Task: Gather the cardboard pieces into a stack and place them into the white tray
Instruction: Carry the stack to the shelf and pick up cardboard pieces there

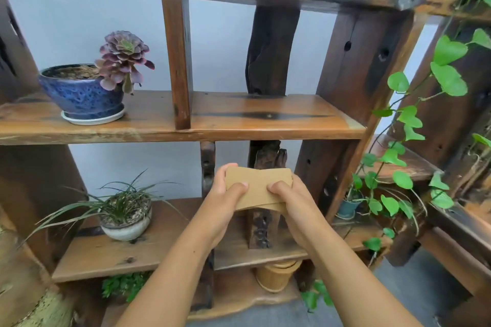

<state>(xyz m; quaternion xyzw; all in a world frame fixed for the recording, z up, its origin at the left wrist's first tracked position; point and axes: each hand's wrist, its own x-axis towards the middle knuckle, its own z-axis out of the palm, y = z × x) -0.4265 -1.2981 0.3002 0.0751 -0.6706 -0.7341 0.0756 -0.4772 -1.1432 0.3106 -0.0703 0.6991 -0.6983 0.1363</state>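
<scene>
A small stack of brown cardboard pieces is held in the air in front of the wooden shelf unit, below its middle board. My left hand grips the stack's left side with the thumb on top. Gripping the right side, my right hand has its thumb on top too. The pieces are slightly fanned, with edges showing at the bottom right. No white tray is in view.
A blue pot with a purple succulent stands on the middle shelf board. A grey pot of grass sits on the lower board. A green vine hangs at the right. A wooden cup stands below.
</scene>
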